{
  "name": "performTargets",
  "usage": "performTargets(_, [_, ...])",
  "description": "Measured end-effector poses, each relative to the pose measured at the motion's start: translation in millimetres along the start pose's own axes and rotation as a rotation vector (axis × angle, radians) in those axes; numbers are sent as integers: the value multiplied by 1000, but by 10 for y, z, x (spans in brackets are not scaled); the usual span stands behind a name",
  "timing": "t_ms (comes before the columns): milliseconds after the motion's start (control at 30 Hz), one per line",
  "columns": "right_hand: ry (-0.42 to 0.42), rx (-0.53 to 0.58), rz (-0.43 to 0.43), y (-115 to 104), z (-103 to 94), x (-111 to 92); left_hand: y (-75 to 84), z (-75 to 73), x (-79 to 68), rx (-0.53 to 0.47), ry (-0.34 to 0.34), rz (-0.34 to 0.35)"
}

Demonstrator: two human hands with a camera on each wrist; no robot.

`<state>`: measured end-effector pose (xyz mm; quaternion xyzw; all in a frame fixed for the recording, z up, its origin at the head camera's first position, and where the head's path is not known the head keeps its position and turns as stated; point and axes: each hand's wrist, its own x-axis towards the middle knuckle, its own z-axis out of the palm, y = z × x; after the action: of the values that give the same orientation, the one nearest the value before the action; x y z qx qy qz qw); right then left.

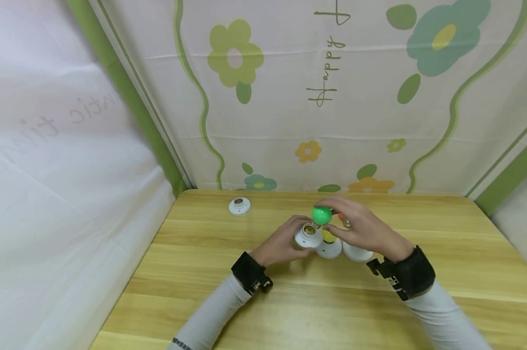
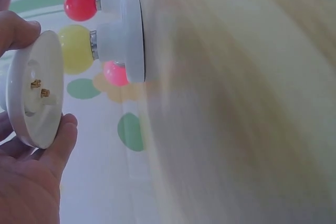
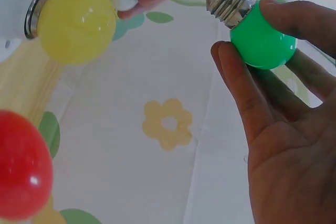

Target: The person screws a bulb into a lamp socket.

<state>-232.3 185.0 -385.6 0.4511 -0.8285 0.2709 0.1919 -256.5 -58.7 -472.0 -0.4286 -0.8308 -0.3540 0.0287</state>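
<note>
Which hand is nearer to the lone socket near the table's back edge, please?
Left. The left hand is in front and right of the lone socket; the right hand is farther right.

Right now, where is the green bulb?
In the head view, the green bulb is just right of centre, in the right hand, near the white socket the left hand holds.

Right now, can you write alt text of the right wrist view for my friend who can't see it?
A person's right grip holds a green bulb, its silvery screw base pointing to the picture's upper left. At the left, a yellow bulb sits in a white socket; lower down is part of a red bulb, with a flowered cloth behind.
</note>
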Motion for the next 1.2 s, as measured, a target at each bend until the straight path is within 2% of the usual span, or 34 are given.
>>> performTargets(333, [-62,25,-31,-12,143,66,12,-14,-4,16,12,64])
performTargets(700, [-139,42,30,-22,193,33,34,-26,-17,-10,16,71])
performTargets(1200, [-97,15,26,-50,199,42,121,-50,-23,2,15,70])
